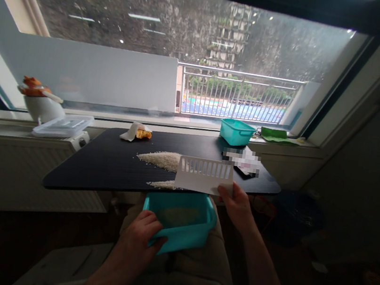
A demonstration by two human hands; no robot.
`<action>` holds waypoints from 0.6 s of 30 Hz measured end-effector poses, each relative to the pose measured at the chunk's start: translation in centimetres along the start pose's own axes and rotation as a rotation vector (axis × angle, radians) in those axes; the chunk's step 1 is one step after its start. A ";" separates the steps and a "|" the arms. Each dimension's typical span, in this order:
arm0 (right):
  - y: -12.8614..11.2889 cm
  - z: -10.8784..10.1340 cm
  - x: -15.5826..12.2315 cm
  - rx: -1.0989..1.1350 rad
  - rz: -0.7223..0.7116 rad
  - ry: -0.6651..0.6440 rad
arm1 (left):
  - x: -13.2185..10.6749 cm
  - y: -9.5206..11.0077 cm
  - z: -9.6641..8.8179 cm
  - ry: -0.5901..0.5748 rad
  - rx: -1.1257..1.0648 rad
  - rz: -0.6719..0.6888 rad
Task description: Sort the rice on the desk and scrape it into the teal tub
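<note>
My left hand [142, 237] grips the near left corner of a teal plastic tub [195, 226], held below the front edge of the black table [100, 167]. The tub has some rice in its bottom. My right hand [236, 204] pinches the right end of a white slotted plastic scraper [204, 175] that stands on the table edge just above the tub. A small pile of rice [162, 184] lies beside the scraper at the edge. A larger rice heap [161, 158] lies further back on the table.
A second teal tub [236, 131] stands at the table's back right, near a phone and blurred papers [244, 162]. A crumpled tissue with something orange [137, 132] lies at the back. On the left sill are a clear lidded box [64, 124] and a white pot [41, 106].
</note>
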State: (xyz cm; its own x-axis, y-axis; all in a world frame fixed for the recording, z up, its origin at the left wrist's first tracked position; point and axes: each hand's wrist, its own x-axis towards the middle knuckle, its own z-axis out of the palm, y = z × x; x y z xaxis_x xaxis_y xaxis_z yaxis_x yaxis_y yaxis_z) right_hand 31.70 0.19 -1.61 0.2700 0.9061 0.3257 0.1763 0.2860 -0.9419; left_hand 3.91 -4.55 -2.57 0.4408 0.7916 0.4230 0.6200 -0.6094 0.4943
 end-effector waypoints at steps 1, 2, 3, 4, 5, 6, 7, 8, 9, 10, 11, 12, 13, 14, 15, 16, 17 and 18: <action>-0.1 0.1 0.0 0.004 0.000 -0.010 | 0.0 0.0 0.0 -0.001 -0.001 0.000; -0.3 0.2 0.0 0.006 0.001 -0.020 | 0.0 0.1 -0.1 -0.003 -0.002 0.000; -0.3 0.2 0.0 0.007 0.003 -0.027 | 0.0 0.1 -0.1 -0.004 -0.003 0.000; -0.4 0.1 -0.1 0.006 0.005 -0.031 | 0.0 0.0 -0.1 -0.004 -0.005 0.000; -0.4 0.1 -0.1 0.005 0.007 -0.030 | 0.0 0.0 -0.1 -0.004 -0.006 0.000; -0.4 0.0 -0.1 0.004 0.009 -0.024 | 0.0 -0.1 -0.1 -0.003 -0.007 0.001; -0.4 0.0 -0.1 0.005 0.010 -0.017 | 0.0 -0.1 0.0 -0.003 -0.007 0.002; -0.5 0.0 0.0 0.007 0.012 -0.010 | 0.0 -0.2 0.0 -0.002 -0.008 0.003; -0.5 0.1 0.0 0.010 0.013 -0.006 | 0.1 -0.2 0.1 -0.002 -0.008 0.004; -0.6 0.2 0.0 0.014 0.015 -0.007 | 0.1 -0.3 0.1 -0.001 -0.007 0.006; -0.7 0.3 0.0 0.019 0.016 -0.013 | 0.1 -0.3 0.1 -0.001 -0.007 0.007; -0.8 0.4 0.1 0.024 0.017 -0.023 | 0.1 -0.3 0.1 -0.001 -0.007 0.009; -0.9 0.5 0.1 0.028 0.017 -0.032 | 0.2 -0.3 0.1 -0.001 -0.006 0.010; -1.0 0.5 0.1 0.032 0.017 -0.039 | 0.2 -0.3 0.1 -0.001 -0.006 0.011; -1.0 0.6 0.1 0.034 0.017 -0.042 | 0.2 -0.3 0.0 0.000 -0.005 0.011; -1.0 0.5 0.1 0.034 0.015 -0.038 | 0.2 -0.3 0.0 0.000 -0.004 0.010; -0.9 0.5 0.1 0.034 0.014 -0.030 | 0.2 -0.3 0.0 0.001 -0.004 0.009; -0.8 0.4 0.1 0.033 0.012 -0.021 | 0.2 -0.3 0.0 0.002 -0.004 0.009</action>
State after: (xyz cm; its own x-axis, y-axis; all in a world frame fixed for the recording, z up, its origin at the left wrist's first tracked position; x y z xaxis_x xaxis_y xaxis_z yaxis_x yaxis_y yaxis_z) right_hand 31.20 0.21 -0.82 0.2515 0.9157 0.3133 0.1423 0.2852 -0.9478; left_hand 3.81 -4.22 -2.61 0.4449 0.7862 0.4289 0.6133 -0.6165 0.4939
